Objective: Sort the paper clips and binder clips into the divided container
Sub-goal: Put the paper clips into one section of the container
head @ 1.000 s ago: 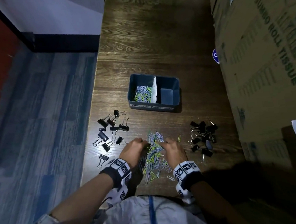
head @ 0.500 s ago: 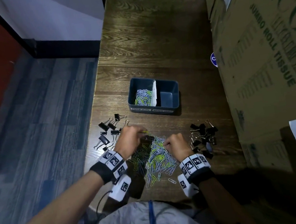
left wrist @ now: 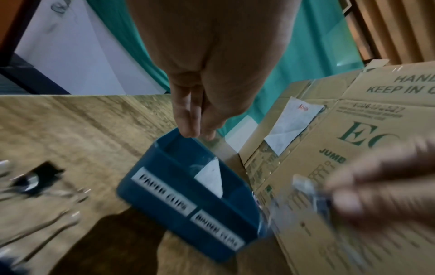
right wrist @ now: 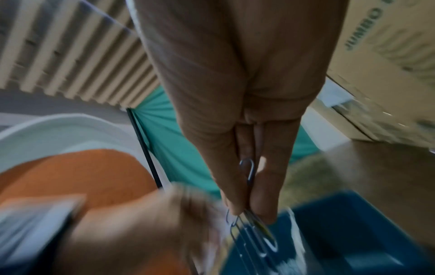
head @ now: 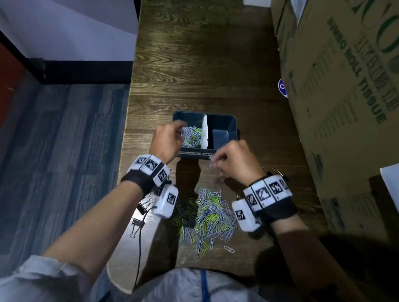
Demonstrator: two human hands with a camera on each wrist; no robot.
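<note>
- Dim room; dark wood-grain counter (head: 198, 52), large cardboard box (head: 349, 90) along its right side. All places below are relative to the divided container (head: 223, 120).
- Nearest the person, well short of the container: loose heap of paper clips (head: 207, 214) on the counter. A few binder clips (head: 137, 225) lie at the counter's left edge, near side of the container; others are hidden under the arms.
- Right hand (head: 235, 163) just short of the container's front wall, grip pinched on a small bunch of paper clips (right wrist: 254, 234), their long axes running down out of the fingertips towards the container.
- Key relation, my reading: the bunch's target, the left compartment labelled for paper clips, lies ahead and left of the right hand.
- Left hand (head: 167, 139) already over that left compartment; wrist view shows fingers straight, nothing seen in them.
- Container: left compartment holds a pile of sorted clips (head: 192, 137); white divider (head: 205, 131) between; right compartment shows bare floor, no binder clips.
</note>
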